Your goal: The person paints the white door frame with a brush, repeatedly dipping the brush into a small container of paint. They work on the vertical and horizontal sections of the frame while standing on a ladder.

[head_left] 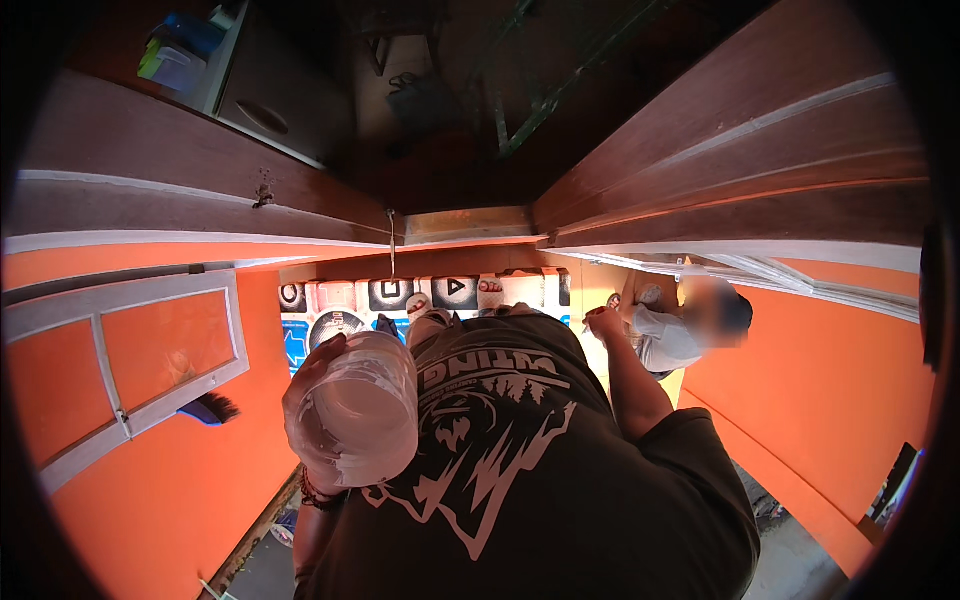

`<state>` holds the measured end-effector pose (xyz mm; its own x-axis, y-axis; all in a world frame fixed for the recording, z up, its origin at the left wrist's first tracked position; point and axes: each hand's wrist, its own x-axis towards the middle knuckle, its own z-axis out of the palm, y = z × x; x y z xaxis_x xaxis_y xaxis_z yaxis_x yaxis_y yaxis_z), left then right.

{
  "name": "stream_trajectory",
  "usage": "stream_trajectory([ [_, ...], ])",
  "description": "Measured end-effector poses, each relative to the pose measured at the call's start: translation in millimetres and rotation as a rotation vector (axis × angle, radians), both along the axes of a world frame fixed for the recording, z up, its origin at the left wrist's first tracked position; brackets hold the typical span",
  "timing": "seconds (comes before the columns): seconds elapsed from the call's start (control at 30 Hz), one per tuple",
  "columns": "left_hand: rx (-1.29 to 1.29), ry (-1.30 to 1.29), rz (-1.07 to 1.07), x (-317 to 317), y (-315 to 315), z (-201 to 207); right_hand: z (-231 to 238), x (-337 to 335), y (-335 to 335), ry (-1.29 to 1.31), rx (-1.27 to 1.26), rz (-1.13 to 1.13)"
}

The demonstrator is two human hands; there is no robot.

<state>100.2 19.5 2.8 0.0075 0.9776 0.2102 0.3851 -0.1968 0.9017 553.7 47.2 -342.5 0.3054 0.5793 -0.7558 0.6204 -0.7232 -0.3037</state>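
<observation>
My left hand (302,402) is wrapped round the side of a clear plastic tub (372,455), held in front of my chest. White paint-like residue coats the inside of the tub, and its wide mouth faces up. Lower and to the right, my right hand (604,322) hangs at the end of a bent arm with its fingers curled together. Anything inside those fingers is too small to make out. Just beyond that hand, a person in a light shirt (668,338) sits low by the right wall.
A doorway sill (470,226) lies ahead, leading into a dark room. Under my feet is a printed mat (335,297). White-framed window shutters (150,305) stick out on the left, by a blue brush with dark bristles (208,409). Orange walls (800,400) close in both sides.
</observation>
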Motion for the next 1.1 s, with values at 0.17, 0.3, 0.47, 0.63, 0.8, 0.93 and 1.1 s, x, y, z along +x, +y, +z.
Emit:
stream_trajectory([
  [0.17,-0.046,-0.11,-0.029,-25,-7,12,-27,7,2,0.034,0.105,-0.084],
  [0.3,-0.078,-0.172,-0.026,-40,-24,28,-63,23,15,0.097,0.115,0.016],
  [0.47,-0.11,-0.19,-0.079,-56,-25,40,-58,22,22,0.101,0.138,-0.048],
  [0.63,-0.074,-0.201,-0.108,-40,-24,40,-34,17,32,0.011,0.147,0.023],
  [0.8,-0.044,-0.202,-0.143,-27,-26,37,-43,22,36,0.036,0.134,0.037],
  [0.93,-0.123,-0.283,-0.114,-45,-38,33,-50,26,39,0.033,0.161,0.069],
  [1.1,-0.1,-0.298,-0.123,-38,-39,42,-42,18,43,0.012,0.163,0.114],
])
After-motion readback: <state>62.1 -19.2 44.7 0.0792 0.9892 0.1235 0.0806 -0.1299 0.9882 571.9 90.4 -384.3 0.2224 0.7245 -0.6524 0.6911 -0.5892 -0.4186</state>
